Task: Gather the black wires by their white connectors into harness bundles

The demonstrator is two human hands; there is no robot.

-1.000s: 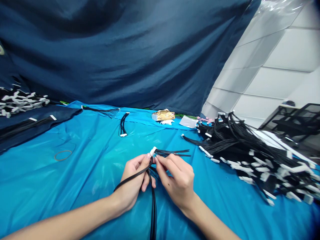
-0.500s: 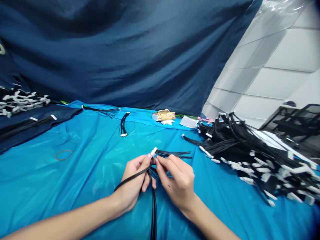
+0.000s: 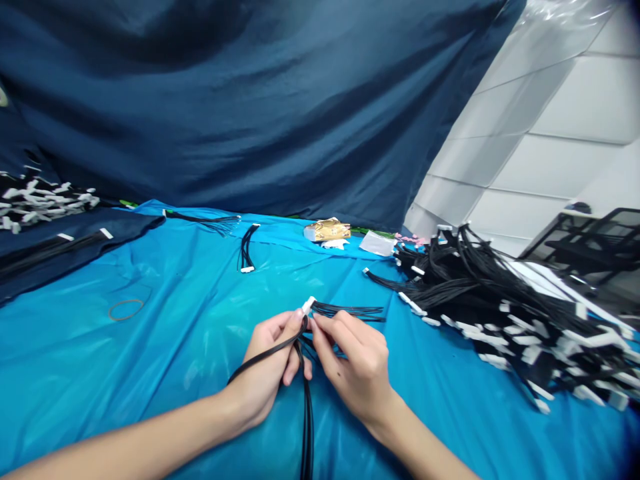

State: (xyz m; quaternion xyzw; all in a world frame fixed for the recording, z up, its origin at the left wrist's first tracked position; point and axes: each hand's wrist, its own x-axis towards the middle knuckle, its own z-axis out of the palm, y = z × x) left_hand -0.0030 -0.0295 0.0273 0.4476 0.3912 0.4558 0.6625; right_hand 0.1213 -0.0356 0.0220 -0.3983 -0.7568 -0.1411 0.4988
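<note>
In front of me, my left hand [image 3: 275, 363] is closed around a wire harness, its white connector [image 3: 309, 305] sticking up past the thumb and forefinger. One strand of black wires [image 3: 265, 353] loops back across the left hand to the wrist, and another bundle [image 3: 307, 427] hangs down toward me. My right hand [image 3: 357, 367] pinches at the wire side of the connector, its thumb and forefinger together on a black wire; the exact contact is partly hidden. Loose-ended black wires [image 3: 350, 311] stretch rightward just beyond the right fingers.
A large pile of black harnesses with white connectors [image 3: 500, 313] lies on the right, another pile [image 3: 45, 200] at far left. On the blue sheet [image 3: 165, 373] are a rubber band [image 3: 126, 309], a short harness [image 3: 246, 248], a loose-ended harness [image 3: 203, 221] and a gold packet [image 3: 327, 230].
Both hands stay almost where they were, still at the connector. The connector and the loose-ended wires have dipped very slightly.
</note>
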